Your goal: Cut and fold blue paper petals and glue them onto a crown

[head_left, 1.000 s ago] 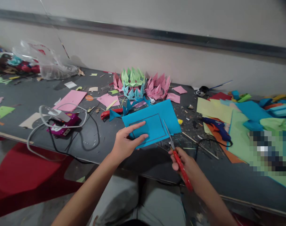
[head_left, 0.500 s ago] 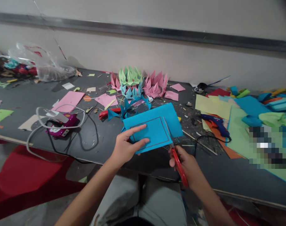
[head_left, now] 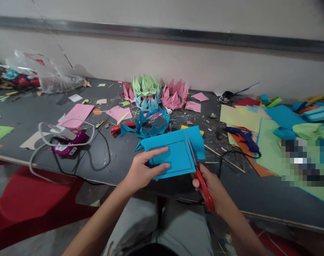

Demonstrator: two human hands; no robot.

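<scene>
My left hand (head_left: 143,170) pinches a blue paper sheet (head_left: 175,153) with a dark rectangle drawn on it, held just above the near edge of the dark table (head_left: 31,110). My right hand (head_left: 210,185) grips red-handled scissors (head_left: 200,177). Their blades lie along the right line of the drawn rectangle, partway up the sheet. A narrow blue strip hangs to the right of the blades.
Folded paper crowns in green (head_left: 145,85), pink (head_left: 175,94) and blue (head_left: 151,126) sit behind the sheet. A purple device (head_left: 68,140) with cables lies left. A blue glue gun (head_left: 243,137) and coloured sheets (head_left: 271,142) cover the right. A plastic bag (head_left: 44,73) sits far left.
The scissors have advanced up the right line of the rectangle, deeper into the sheet. Both hands and the sheet have drifted slightly down toward me.
</scene>
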